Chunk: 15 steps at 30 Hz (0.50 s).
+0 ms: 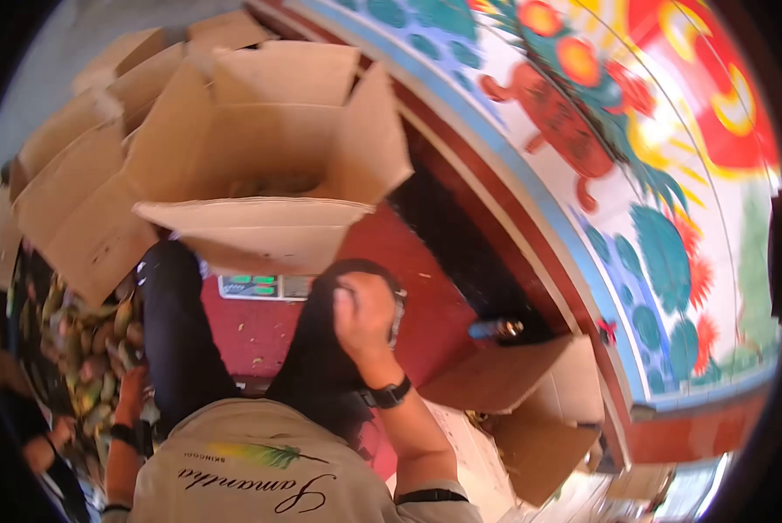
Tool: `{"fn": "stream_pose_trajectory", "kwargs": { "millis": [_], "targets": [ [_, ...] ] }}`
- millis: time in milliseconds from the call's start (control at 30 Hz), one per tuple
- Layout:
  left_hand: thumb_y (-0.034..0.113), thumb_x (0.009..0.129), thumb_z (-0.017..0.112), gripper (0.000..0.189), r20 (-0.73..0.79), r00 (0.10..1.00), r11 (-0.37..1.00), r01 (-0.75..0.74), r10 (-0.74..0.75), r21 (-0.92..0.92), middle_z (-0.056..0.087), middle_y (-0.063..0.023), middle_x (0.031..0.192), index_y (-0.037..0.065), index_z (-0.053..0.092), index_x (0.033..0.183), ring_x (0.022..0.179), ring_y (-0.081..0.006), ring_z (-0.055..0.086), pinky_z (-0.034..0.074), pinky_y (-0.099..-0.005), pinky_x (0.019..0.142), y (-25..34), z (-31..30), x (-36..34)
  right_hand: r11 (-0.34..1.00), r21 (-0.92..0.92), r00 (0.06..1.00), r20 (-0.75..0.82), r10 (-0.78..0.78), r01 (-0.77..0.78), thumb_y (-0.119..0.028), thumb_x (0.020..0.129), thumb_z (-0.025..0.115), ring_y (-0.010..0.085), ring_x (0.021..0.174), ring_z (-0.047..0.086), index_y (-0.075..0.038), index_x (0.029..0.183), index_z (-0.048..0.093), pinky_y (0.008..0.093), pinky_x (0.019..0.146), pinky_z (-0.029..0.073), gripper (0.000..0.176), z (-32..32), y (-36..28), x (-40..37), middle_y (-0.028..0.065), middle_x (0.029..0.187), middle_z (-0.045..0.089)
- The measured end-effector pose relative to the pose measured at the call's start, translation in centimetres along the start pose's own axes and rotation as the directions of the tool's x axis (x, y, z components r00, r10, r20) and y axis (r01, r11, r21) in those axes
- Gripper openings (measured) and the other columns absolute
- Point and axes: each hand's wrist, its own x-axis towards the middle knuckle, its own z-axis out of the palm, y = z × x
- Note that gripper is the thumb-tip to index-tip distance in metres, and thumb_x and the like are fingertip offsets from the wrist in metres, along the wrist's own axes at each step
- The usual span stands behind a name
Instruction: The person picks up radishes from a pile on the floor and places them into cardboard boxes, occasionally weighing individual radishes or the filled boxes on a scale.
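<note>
I look down on my own pale shirt and black trousers. My right hand, with a black watch on its wrist, rests on my right knee; its fingers curl over the dark cloth and nothing shows in it. My left hand, with dark bands on the wrist, reaches down into a pile of green and yellow fruit at my left. Its fingers are hidden among the fruit. In front of my knees a large open cardboard box stands on a scale with green digits.
Several more open cardboard boxes are stacked at the left behind the fruit. Another box lies at the right beside my arm, with a small dark object above it. The floor is red; a painted wall runs along the right.
</note>
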Motion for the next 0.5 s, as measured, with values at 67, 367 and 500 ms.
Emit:
{"fn": "stream_pose_trajectory", "kwargs": {
  "millis": [67, 367, 500],
  "targets": [
    [0.027, 0.083, 0.047, 0.017, -0.071, 0.997, 0.998, -0.004, -0.001, -0.070, 0.056, 0.0012, 0.079, 0.014, 0.053, 0.092, 0.067, -0.0121, 0.053, 0.041, -0.0263, 0.056, -1.4, -0.9, 0.2, 0.999, 0.016, 0.999, 0.032, 0.039, -0.039, -0.003, 0.070, 0.061, 0.0308, 0.072, 0.055, -0.002, 0.086, 0.054, 0.0379, 0.064, 0.044, 0.018, -0.3, 0.3, -0.1, 0.0136, 0.081, 0.058],
    [0.023, 0.084, 0.048, 0.017, 0.044, 0.991, 0.990, 0.130, -0.127, -0.062, 0.059, -0.0038, 0.082, 0.009, 0.053, 0.092, 0.067, -0.0141, 0.055, 0.042, -0.0266, 0.059, -3.1, -0.5, -2.1, 0.991, 0.019, 0.987, 0.094, 0.131, -0.134, -0.005, 0.075, 0.054, 0.0294, 0.071, 0.054, 0.000, 0.085, 0.055, 0.0355, 0.065, 0.044, 0.011, 0.0, 1.6, -0.4, 0.0141, 0.080, 0.057],
    [0.025, 0.083, 0.047, 0.020, -0.014, 0.989, 0.988, 0.149, -0.148, 0.046, 0.057, -0.0032, 0.077, 0.009, 0.052, 0.095, 0.072, -0.0173, 0.057, 0.042, -0.0274, 0.061, -2.9, -0.5, -3.2, 0.992, 0.015, 0.980, 0.157, 0.123, -0.127, -0.008, 0.082, 0.047, 0.0262, 0.074, 0.055, 0.001, 0.084, 0.055, 0.0330, 0.068, 0.044, 0.012, 0.9, 1.4, 0.0, 0.0133, 0.081, 0.057]
  ]
}}
